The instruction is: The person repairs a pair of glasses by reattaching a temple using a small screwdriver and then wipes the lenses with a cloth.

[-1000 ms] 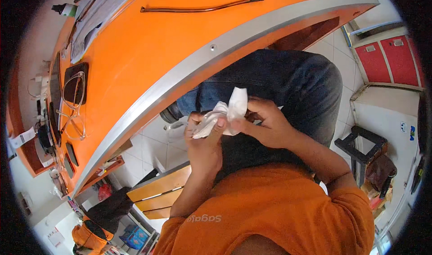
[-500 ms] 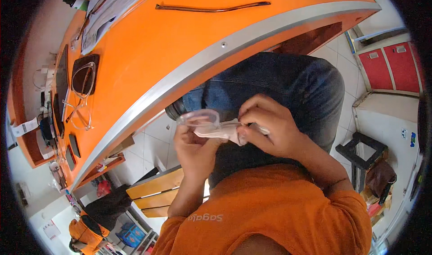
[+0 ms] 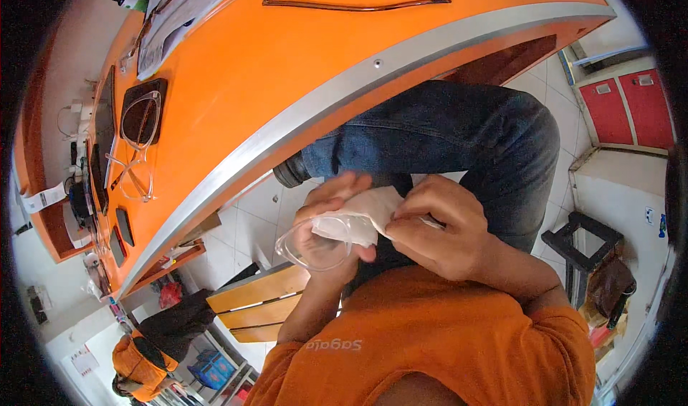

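A clear round-rimmed eyeglass frame point(image 3: 313, 268) lies across the palm of my left hand point(image 3: 326, 207), its rim sticking out toward the lower left. The fingers of that hand are loosely curled around the frame, with the thumb below. A white cloth point(image 3: 374, 207) covers the frame's other side between my hands. My right hand point(image 3: 451, 227) is closed, pinching the cloth's right edge with thumb and fingers. A thin bit, perhaps a temple tip, pokes out by the right knuckles. Both hands are over my lap.
An orange desk point(image 3: 236, 69) with a metal edge curves ahead. On it lie a loose brown temple arm point(image 3: 358, 5), another clear eyeglass frame point(image 3: 136, 164), a dark phone-like slab point(image 3: 154, 91) and papers point(image 3: 159, 51). A black stool point(image 3: 584, 241) stands right, a slatted wooden seat point(image 3: 254, 302) left.
The left hand has turned palm-up and its fingers have loosened. The frame's rim has tilted down toward me. More of the cloth is spread out, and the right hand still pinches it.
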Available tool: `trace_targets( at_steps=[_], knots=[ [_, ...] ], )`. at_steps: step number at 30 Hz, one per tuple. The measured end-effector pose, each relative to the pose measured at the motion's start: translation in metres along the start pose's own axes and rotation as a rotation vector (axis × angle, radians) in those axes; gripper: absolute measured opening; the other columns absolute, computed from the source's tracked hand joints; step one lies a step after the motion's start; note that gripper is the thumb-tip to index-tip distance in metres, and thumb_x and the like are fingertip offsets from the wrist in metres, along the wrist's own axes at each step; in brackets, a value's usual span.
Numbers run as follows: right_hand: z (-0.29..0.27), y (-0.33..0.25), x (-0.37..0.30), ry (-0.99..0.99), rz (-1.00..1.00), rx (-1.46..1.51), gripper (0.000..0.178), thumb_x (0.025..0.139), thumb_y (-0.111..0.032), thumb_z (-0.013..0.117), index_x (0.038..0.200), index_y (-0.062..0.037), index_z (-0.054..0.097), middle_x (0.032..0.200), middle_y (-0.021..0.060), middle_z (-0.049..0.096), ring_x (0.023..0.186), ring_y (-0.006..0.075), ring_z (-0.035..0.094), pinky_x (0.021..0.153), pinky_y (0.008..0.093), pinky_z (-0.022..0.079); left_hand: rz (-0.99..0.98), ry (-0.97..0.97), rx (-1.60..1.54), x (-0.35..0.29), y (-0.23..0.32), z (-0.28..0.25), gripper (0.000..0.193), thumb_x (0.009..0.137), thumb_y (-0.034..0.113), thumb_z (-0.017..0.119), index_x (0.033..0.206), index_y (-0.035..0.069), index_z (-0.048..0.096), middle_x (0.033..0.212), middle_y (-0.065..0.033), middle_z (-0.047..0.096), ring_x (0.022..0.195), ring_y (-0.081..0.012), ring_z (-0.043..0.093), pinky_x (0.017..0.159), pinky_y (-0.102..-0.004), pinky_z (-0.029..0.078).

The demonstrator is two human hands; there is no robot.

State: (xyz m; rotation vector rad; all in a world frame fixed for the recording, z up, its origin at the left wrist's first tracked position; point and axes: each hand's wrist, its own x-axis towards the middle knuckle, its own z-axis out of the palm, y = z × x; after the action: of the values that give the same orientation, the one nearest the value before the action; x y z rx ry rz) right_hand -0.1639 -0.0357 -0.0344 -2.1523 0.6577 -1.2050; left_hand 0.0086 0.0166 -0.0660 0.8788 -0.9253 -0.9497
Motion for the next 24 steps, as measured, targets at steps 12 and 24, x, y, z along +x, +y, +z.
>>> trace_targets(
  at_steps=[12, 24],
  knots=[
    [0.0, 0.01, -0.003, 0.18, 0.314, 0.211, 0.031, 0.076, -0.026, 0.081, 0.095, -0.0059, 0.066, 0.093, 0.0083, 0.058, 0.081, 0.0213, 0.057, 0.073, 0.0329, 0.045, -0.378, 0.336, -0.081, -0.003, 0.022, 0.011, 0.051, 0.087, 0.019, 0.076, 0.125, 0.004, 0.045, 0.099, -0.0083, 0.062, 0.094, -0.0165, 0.06, 0.086, -0.0319, 0.05],
    [-0.019, 0.021, -0.01, -0.352, 0.342, 0.292, 0.018, 0.09, -0.018, 0.069, 0.091, -0.0006, 0.063, 0.099, 0.0082, 0.06, 0.084, 0.015, 0.057, 0.072, 0.0302, 0.047, -0.665, -0.422, -0.225, -0.001, 0.022, -0.05, 0.082, 0.068, 0.024, 0.09, 0.136, 0.002, 0.049, 0.121, -0.0238, 0.063, 0.12, -0.0305, 0.059, 0.105, -0.0456, 0.042]
  ],
)
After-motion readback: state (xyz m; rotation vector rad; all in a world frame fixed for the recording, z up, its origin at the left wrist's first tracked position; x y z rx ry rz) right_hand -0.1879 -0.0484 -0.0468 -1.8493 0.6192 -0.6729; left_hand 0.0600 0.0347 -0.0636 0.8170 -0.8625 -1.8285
